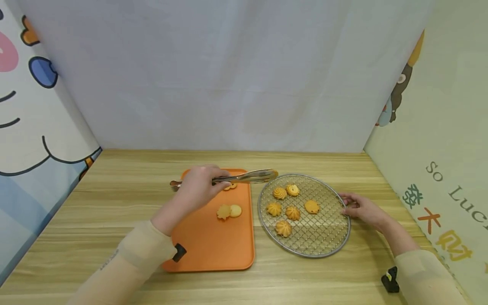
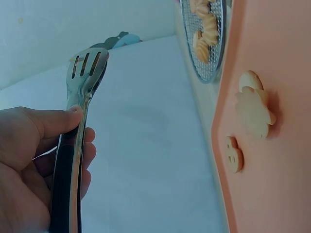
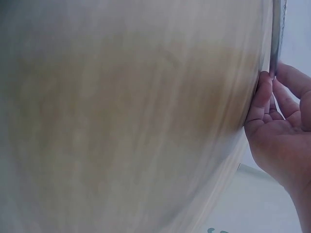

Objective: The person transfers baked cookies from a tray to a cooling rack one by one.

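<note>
My left hand [image 1: 200,184] grips metal tongs [image 1: 248,176] with black handle grips, held above the orange tray [image 1: 213,250]. The slotted heads of the tongs point right, and something golden, apparently a cookie [image 1: 274,173], shows between them. On the tray lie a flower-shaped cookie [image 1: 223,212], a round pale cookie [image 1: 235,211] touching it, and a cookie with holes [image 2: 234,154], partly hidden in the head view. Right of the tray is a round wire rack [image 1: 324,237] bearing several cookies [image 1: 292,212]. My right hand [image 1: 364,209] pinches the rack's right rim between thumb and fingers.
Tray and rack stand side by side on a wood-grain table [image 1: 114,203]. A pale cloth backdrop [image 1: 228,84] closes off the back, with printed panels at the left and right.
</note>
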The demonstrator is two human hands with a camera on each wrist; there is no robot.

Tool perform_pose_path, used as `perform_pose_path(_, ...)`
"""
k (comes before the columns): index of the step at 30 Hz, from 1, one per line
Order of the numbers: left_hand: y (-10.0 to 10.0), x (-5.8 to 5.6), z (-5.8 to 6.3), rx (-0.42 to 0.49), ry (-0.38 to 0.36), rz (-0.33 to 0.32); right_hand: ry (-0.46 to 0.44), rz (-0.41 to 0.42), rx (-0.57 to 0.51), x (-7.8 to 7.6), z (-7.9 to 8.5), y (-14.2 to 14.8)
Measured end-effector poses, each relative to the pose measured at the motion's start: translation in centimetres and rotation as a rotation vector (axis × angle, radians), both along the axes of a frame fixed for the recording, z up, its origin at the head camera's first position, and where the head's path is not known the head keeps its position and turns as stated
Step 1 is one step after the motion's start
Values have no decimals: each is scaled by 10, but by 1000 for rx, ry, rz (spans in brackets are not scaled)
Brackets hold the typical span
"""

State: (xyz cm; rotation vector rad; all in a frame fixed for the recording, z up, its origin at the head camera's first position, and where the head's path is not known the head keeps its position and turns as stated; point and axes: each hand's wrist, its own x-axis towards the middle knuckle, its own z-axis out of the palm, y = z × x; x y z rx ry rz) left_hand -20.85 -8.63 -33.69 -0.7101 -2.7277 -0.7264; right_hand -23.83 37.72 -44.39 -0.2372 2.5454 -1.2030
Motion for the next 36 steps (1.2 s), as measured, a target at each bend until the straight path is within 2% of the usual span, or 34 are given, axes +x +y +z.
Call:
perform_pose_path(9, 24, 8, 9, 6, 0, -55, 3, 0, -1, -2, -2, 0)
perform_pose_path(17, 45, 14, 6, 3, 1, -128, 3, -3, 5, -2, -3, 1)
perform_pose_path(23, 58, 16, -1, -14, -3, -159, 4, 3, -9, -1, -3, 0)
perform_pose_path(28, 68, 17, -10, -25, -51, -189, 3, 4, -25, -2, -5, -1)
perform_pose_path(36, 81, 16, -27, -68, -83, -234, 13, 9, -24, -5, -11, 1)
